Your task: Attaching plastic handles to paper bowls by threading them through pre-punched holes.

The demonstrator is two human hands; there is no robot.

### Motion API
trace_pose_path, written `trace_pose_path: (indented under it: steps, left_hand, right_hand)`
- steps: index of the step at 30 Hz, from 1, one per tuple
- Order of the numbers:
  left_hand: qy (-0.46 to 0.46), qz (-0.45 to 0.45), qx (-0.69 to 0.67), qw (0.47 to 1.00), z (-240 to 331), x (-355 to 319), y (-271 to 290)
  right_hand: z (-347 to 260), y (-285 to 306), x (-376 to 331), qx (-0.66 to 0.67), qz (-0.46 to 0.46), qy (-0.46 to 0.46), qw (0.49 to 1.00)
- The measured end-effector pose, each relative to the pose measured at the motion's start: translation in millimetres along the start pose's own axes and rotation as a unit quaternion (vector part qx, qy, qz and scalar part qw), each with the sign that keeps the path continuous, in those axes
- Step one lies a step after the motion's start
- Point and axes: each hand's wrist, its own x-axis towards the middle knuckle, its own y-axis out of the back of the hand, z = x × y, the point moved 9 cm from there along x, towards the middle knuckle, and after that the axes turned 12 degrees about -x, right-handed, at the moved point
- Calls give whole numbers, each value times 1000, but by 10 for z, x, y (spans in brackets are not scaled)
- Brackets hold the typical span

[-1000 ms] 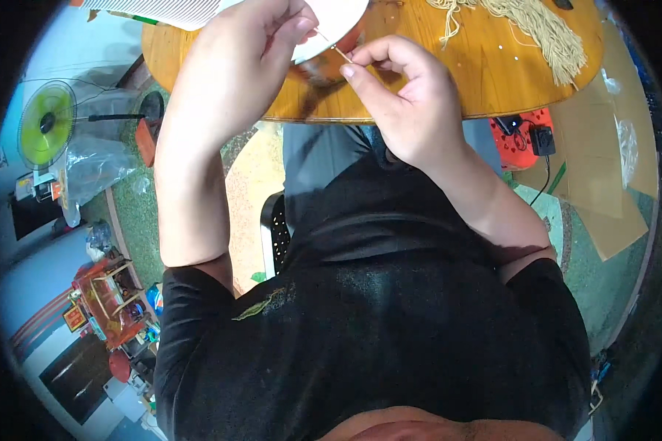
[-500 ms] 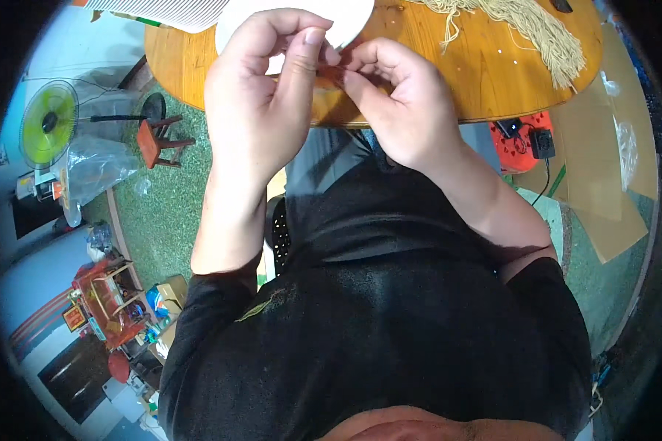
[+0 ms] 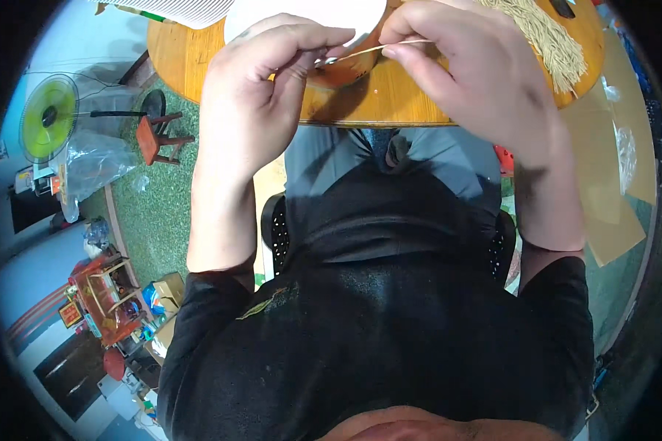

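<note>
Left hand (image 3: 261, 81): clamped on cord (image 3: 363, 52) (white bits (image 3: 331, 60) alongside).
Right hand (image 3: 485, 77): cord pinched.
Cord: seemingly being stretched; steady tension likely needed next.

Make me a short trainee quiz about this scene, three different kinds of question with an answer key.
1. True or false: a thin tan cord spans the gap between the person's left hand and right hand.
2. Multiple choice: where does the thick bundle of beige yarn lie?
A) On the green speckled floor
B) On the glossy orange-brown wooden table
C) Across the person's lap
3. Fill in the blank: the round fan with green blades stands toward the person's ____ side.

Key: 1. True. 2. B. 3. Left.
</note>
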Motion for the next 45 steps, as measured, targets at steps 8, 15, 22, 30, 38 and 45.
trace_pose_path:
  steps: [8,15,22,30,38,45]
  left_hand:
    - [70,95,-39,992,-195,-105,115]
    - [70,37,-5,997,-158,-48,40]
    - [171,56,-162,970,-172,-18,-11]
    - [277,26,-261,924,-138,82,-11]
    - [313,58,-251,914,-373,61,-29]
    - [356,22,-210,910,-145,107,-66]
  right_hand:
    - [-382,353,-20,-2,118,197,973]
    - [-319,421,2,116,244,300,915]
    - [-274,247,22,87,270,320,904]
    - [-402,325,38,91,241,329,909]
    - [-319,156,-389,-113,398,149,898]
    - [-162,-271,-485,33,332,27,942]
